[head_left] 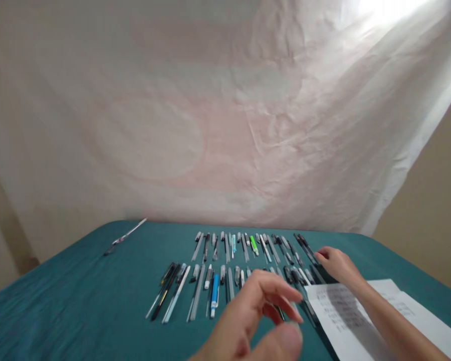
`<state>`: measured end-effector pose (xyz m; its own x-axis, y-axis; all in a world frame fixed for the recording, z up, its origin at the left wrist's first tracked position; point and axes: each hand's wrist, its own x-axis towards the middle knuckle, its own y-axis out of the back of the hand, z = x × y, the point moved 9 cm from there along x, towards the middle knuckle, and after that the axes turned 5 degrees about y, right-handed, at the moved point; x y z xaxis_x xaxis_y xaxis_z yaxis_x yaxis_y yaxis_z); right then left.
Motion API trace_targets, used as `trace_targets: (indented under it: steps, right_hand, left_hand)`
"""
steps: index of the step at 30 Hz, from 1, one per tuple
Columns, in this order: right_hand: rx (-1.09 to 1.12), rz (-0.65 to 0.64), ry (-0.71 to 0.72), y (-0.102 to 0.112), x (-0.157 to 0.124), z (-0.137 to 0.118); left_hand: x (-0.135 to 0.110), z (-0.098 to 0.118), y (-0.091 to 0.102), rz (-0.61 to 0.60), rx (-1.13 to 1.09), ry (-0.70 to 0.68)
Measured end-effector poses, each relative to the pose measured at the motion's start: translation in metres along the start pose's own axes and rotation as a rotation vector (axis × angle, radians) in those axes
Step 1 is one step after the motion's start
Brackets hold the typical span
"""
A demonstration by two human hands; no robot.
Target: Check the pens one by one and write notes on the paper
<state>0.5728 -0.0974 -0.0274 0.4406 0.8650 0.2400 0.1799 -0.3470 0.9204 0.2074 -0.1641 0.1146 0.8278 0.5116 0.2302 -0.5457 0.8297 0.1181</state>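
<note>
My left hand (261, 313) is low in the centre, above the near row of pens. Its fingers are curled loosely and apart from the thumb, with nothing between them. Farther right, my right hand (336, 263) reaches past the paper to the end of the back row. Its fingers are closed at the near end of a dark pen (305, 245); the fingertips are partly hidden. A blue pen (214, 296) lies in the near row, among dark and clear pens and their loose caps. In the back row I see a green-capped pen (254, 244).
Sheets of paper with handwriting (342, 313) lie at the right under my right forearm. A long thin item (126, 236) in what looks like clear wrapping rests at the far left of the green tablecloth (78, 296). A pale sheet (225, 125) hangs behind the table.
</note>
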Motion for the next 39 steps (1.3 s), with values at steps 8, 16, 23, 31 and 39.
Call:
trace_targets:
  steps: [8,16,23,31,39]
  right_hand:
    - [0.126,0.0,0.145,0.005,-0.006,-0.038]
    - [0.14,0.054,0.155,0.012,-0.006,-0.039]
    - [0.184,0.046,0.172,0.01,-0.008,-0.038]
    - [0.186,0.03,0.176,0.01,-0.009,-0.04]
    - [0.189,0.025,0.178,0.008,-0.01,-0.04]
  left_hand:
    - [0.081,-0.109,0.153,0.264,0.963,0.324]
    - [0.086,-0.16,0.269,0.432,1.262,0.595]
    - [0.087,-0.184,0.265,0.41,1.423,0.707]
    - [0.094,-0.187,0.26,0.33,1.514,0.81]
    - [0.095,-0.183,0.258,0.346,1.527,0.836]
